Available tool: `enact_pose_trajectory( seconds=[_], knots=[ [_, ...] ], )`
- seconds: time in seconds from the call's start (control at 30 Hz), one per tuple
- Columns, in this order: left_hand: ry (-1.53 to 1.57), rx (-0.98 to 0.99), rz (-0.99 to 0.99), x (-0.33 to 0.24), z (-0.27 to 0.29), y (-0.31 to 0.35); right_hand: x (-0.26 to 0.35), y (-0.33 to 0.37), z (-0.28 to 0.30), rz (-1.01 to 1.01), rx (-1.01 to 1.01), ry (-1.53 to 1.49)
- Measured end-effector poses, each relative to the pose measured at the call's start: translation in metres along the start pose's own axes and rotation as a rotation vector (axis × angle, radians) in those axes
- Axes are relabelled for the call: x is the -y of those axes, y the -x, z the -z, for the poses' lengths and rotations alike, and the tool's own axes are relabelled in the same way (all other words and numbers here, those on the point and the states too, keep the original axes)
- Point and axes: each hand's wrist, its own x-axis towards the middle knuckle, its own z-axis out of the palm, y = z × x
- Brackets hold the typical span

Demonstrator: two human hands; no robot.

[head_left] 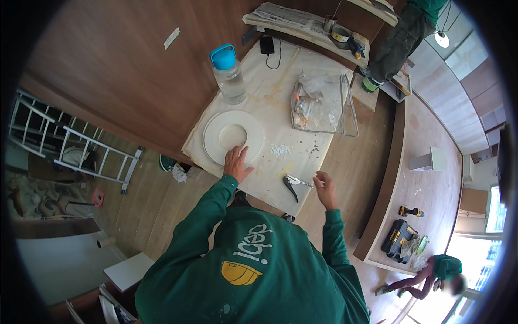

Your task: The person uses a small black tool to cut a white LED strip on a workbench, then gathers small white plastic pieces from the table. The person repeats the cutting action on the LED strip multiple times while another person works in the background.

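Note:
My left hand [236,163] lies on the near edge of a flat white ring-shaped roll [213,137], fingers spread. Past the table's right edge, my right hand [325,190] is closed, its fingertips pinched together; anything between them is too small to make out. Between the hands lies a hand punch plier [292,185] with dark grips, its metal head toward my right hand. Beyond it are scattered small white discs [280,150], with some darker bits [313,149] to their right.
A clear bottle [231,83] with a blue lid stands behind the roll. A clear bag [318,105] sits at the table's right side. One person [399,46] stands far right; another [445,268] crouches lower right. A ladder [75,137] is on the left.

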Motion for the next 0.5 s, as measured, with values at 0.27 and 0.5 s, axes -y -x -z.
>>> enact_pose_trajectory(
  seconds=[0.27, 0.5],
  knots=[
    [0.122, 0.233, -0.158, 0.052, -0.003, -0.016, 0.072, -0.054, -0.122, 0.202, 0.022, 0.200],
    [0.248, 0.176, -0.179, 0.090, 0.021, -0.010, 0.101, -0.129, -0.153, 0.430, 0.225, 0.410]
  ],
)
